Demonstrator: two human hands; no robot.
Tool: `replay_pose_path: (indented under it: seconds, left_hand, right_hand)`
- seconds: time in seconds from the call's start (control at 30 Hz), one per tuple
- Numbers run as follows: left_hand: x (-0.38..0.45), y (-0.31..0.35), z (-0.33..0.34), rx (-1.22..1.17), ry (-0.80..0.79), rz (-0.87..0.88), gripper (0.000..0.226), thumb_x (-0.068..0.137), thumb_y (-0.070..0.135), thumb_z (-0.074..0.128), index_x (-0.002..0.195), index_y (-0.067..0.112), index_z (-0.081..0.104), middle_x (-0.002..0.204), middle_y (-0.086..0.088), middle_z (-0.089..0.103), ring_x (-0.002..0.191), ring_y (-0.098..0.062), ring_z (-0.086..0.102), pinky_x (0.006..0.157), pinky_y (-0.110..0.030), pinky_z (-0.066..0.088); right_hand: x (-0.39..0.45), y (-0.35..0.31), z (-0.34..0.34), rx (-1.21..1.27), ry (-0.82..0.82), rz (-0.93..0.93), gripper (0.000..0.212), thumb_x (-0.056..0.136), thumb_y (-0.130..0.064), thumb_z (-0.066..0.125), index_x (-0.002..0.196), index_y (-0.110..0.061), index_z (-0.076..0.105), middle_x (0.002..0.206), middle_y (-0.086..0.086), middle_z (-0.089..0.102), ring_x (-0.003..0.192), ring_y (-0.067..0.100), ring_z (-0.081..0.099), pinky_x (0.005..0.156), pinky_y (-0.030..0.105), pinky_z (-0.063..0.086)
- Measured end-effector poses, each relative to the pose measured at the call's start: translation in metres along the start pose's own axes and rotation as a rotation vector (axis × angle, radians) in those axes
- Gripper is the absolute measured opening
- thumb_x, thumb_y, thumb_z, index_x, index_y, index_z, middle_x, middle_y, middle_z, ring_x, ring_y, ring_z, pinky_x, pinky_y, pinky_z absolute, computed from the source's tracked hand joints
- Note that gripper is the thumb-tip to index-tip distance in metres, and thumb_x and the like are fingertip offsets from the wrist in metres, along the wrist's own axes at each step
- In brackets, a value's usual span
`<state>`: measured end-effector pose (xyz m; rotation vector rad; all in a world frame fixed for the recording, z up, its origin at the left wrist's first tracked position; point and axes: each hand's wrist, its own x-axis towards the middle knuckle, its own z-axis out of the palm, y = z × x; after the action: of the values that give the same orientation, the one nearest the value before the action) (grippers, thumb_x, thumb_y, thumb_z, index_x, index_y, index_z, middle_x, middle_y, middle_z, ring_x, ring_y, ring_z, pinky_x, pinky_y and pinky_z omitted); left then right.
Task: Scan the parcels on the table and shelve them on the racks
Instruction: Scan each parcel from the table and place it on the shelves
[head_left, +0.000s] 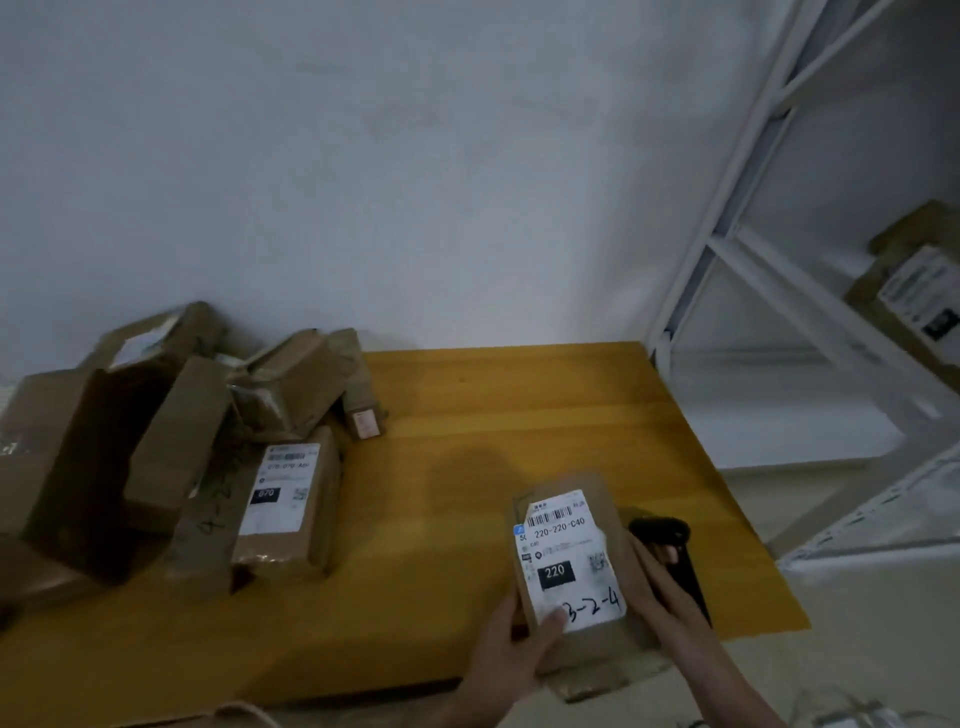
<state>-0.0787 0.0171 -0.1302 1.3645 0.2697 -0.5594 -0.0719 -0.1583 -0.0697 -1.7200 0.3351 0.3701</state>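
A person holds a small cardboard parcel (571, 566) in both hands above the near right part of a yellow wooden table (519, 415). The left hand (511, 660) grasps the parcel's lower left corner, with the thumb lying across the bottom of the white shipping label (569, 561). The right hand (660, 587) grips the parcel's right edge from behind, its fingers mostly hidden by the box. The label faces up toward the camera and shows a barcode, the printed line "220-220-C40", a black block reading "220", and a handwritten mark that looks like "3-2-4". Just beside the right hand, a black scanner (670, 551) shows behind the parcel's right edge near the right rim of the table; whether the right hand touches it cannot be told. At the far left of the table a heap of brown cardboard parcels (171, 431) leans together against the pale wall (415, 156), some upright and some tilted. One parcel at the front of that heap (283, 499) lies with its white label up, showing a black block that reads "070". A smaller box (361, 410) stands tilted at the right end of the heap. To the right of the table stands a white metal rack (753, 234), and on one of its shelves near the right edge of the view rests a labelled cardboard parcel (914, 296).
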Motion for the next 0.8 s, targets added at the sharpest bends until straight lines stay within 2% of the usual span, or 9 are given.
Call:
replay_pose_path:
  seconds: [0.03, 0.1, 0.2, 0.3, 0.4, 0.47, 0.6, 0.67, 0.8]
  left_hand:
    - [-0.012, 0.006, -0.009, -0.037, -0.017, -0.002, 0.054, 0.072, 0.045, 0.075, 0.120, 0.035, 0.052, 0.115, 0.010, 0.066, 0.106, -0.012, 0.062, 0.083, -0.028, 0.056]
    - [-0.037, 0.019, -0.029, -0.072, -0.040, 0.051, 0.040, 0.076, 0.039, 0.071, 0.113, 0.036, 0.055, 0.114, 0.009, 0.067, 0.103, -0.012, 0.063, 0.078, -0.026, 0.057]
    - [-0.082, 0.042, -0.055, 0.018, -0.053, 0.192, 0.043, 0.070, 0.048, 0.069, 0.111, 0.042, 0.055, 0.112, 0.016, 0.067, 0.104, -0.008, 0.062, 0.090, -0.033, 0.055]
    - [-0.124, 0.063, -0.078, 0.107, -0.047, 0.300, 0.040, 0.077, 0.044, 0.067, 0.113, 0.045, 0.050, 0.117, 0.017, 0.064, 0.107, -0.009, 0.061, 0.088, -0.035, 0.056]
    - [-0.164, 0.082, -0.092, 0.141, -0.046, 0.359, 0.040, 0.083, 0.037, 0.068, 0.114, 0.048, 0.047, 0.119, 0.013, 0.062, 0.108, -0.012, 0.061, 0.086, -0.034, 0.057]
    - [-0.188, 0.091, -0.098, 0.169, -0.044, 0.400, 0.046, 0.082, 0.038, 0.069, 0.121, 0.045, 0.045, 0.117, 0.014, 0.061, 0.108, -0.013, 0.061, 0.085, -0.033, 0.058]
    - [-0.228, 0.103, -0.092, 0.253, -0.034, 0.486, 0.092, 0.062, 0.066, 0.076, 0.141, 0.036, 0.040, 0.128, 0.006, 0.059, 0.111, -0.018, 0.062, 0.084, -0.039, 0.059]
    - [-0.244, 0.109, -0.080, 0.289, -0.034, 0.550, 0.097, 0.056, 0.072, 0.073, 0.141, 0.039, 0.040, 0.128, 0.009, 0.060, 0.110, -0.017, 0.063, 0.084, -0.039, 0.059]
    - [-0.268, 0.124, -0.027, 0.339, -0.102, 0.643, 0.091, 0.058, 0.070, 0.070, 0.139, 0.043, 0.040, 0.126, 0.012, 0.060, 0.110, -0.013, 0.063, 0.084, -0.037, 0.059]
  right_hand:
    - [-0.010, -0.008, 0.011, 0.007, 0.023, -0.030, 0.057, 0.087, -0.040, 0.060, 0.140, -0.040, 0.040, 0.130, -0.022, 0.045, 0.115, 0.005, 0.041, 0.079, 0.015, 0.042]
    - [-0.035, -0.029, 0.035, -0.024, 0.060, -0.116, 0.051, 0.091, -0.034, 0.057, 0.135, -0.047, 0.036, 0.116, -0.034, 0.041, 0.110, 0.001, 0.039, 0.069, 0.009, 0.037]
    - [-0.078, -0.056, 0.069, -0.002, 0.098, -0.235, 0.047, 0.093, -0.030, 0.054, 0.129, -0.050, 0.032, 0.106, -0.039, 0.037, 0.099, -0.004, 0.043, 0.065, 0.009, 0.038]
    - [-0.113, -0.069, 0.098, 0.031, 0.129, -0.318, 0.050, 0.093, -0.028, 0.055, 0.131, -0.050, 0.031, 0.107, -0.038, 0.041, 0.092, -0.015, 0.043, 0.061, 0.007, 0.045]
    - [-0.144, -0.079, 0.116, 0.086, 0.122, -0.342, 0.051, 0.091, -0.030, 0.058, 0.135, -0.047, 0.036, 0.116, -0.028, 0.049, 0.104, 0.000, 0.050, 0.071, 0.015, 0.044]
    - [-0.162, -0.083, 0.123, 0.112, 0.124, -0.363, 0.054, 0.090, -0.031, 0.059, 0.138, -0.044, 0.037, 0.121, -0.020, 0.051, 0.108, 0.007, 0.051, 0.076, 0.022, 0.047]
    - [-0.201, -0.093, 0.124, 0.165, 0.138, -0.432, 0.061, 0.084, -0.037, 0.062, 0.139, -0.045, 0.038, 0.131, -0.012, 0.051, 0.115, 0.015, 0.053, 0.088, 0.037, 0.051]
    - [-0.221, -0.097, 0.114, 0.211, 0.162, -0.470, 0.055, 0.086, -0.035, 0.061, 0.136, -0.045, 0.042, 0.126, -0.013, 0.056, 0.111, 0.014, 0.056, 0.084, 0.035, 0.051]
    - [-0.268, -0.102, 0.070, 0.216, 0.212, -0.568, 0.038, 0.091, -0.028, 0.056, 0.126, -0.040, 0.050, 0.110, -0.014, 0.067, 0.090, 0.005, 0.067, 0.065, 0.020, 0.053]
